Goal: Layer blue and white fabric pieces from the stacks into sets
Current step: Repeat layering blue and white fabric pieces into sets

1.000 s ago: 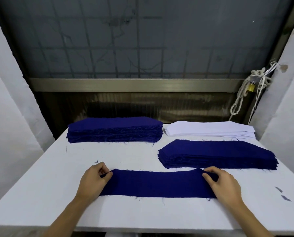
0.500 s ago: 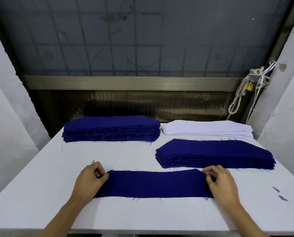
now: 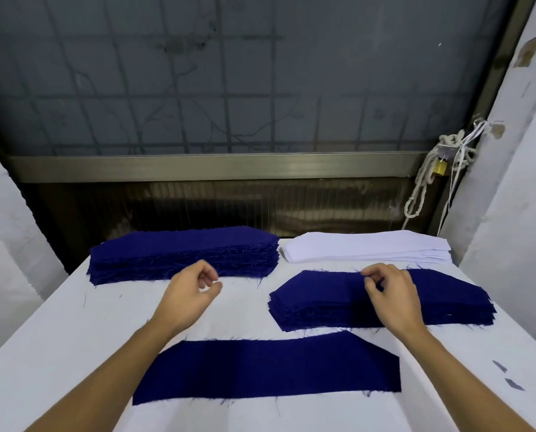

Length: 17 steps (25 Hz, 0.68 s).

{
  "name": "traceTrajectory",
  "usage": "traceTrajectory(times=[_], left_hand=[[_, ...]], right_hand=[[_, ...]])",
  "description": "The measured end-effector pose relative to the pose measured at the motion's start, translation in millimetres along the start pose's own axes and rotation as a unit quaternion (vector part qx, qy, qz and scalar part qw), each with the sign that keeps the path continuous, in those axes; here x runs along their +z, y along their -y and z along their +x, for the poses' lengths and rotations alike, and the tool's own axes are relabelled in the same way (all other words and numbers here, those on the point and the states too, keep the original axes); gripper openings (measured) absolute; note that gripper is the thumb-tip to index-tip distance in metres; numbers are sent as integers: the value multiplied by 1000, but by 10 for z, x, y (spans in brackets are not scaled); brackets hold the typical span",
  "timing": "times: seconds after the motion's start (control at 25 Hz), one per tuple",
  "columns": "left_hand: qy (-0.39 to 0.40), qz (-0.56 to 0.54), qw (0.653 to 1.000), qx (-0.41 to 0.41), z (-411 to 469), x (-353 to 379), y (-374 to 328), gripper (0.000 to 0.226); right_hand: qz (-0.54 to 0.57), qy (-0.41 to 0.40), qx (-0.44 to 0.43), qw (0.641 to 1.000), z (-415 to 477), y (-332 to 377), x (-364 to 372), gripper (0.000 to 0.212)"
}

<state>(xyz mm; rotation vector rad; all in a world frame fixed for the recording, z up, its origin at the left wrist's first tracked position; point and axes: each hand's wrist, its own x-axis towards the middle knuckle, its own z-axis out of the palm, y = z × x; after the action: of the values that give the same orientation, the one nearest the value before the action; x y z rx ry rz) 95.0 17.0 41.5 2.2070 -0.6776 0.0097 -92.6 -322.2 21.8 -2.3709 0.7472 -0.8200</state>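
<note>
Lifted off the ends of the flat navy fabric strip (image 3: 266, 369), now lying alone at lower centre of the white surface (image 3: 57, 338). Centre left: left hand (image 3: 191, 294) loosely curled and empty, just before the tall navy fabric stack (image 3: 182, 257). Centre right: right hand (image 3: 391, 294) curled over the lower navy fabric stack (image 3: 447, 300), grip impossible to tell. Probably fetching the next layer, likely from the white fabric stack (image 3: 366, 251). Counted: two navy stacks, one white, one loose strip.

Mid-frame, we hold our bare left hand (image 3: 189, 297) loosely curled and empty, our bare right hand (image 3: 392, 299) with fingertips (image 3: 368, 281) bunched, grip unclear.
</note>
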Motion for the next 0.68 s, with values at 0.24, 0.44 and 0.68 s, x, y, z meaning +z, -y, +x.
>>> traceTrajectory(times=[0.24, 0.44, 0.68], left_hand=[[44, 10, 998, 33, 935, 665, -782, 7], [81, 62, 995, 25, 1475, 1257, -1008, 16], [73, 190, 979, -8, 1814, 1795, -1000, 30]], right_hand=[[-15, 68, 28, 997, 848, 32, 276, 9], [-78, 105, 44, 990, 1277, -60, 595, 10], [-119, 107, 38, 986, 1547, -198, 897, 11]])
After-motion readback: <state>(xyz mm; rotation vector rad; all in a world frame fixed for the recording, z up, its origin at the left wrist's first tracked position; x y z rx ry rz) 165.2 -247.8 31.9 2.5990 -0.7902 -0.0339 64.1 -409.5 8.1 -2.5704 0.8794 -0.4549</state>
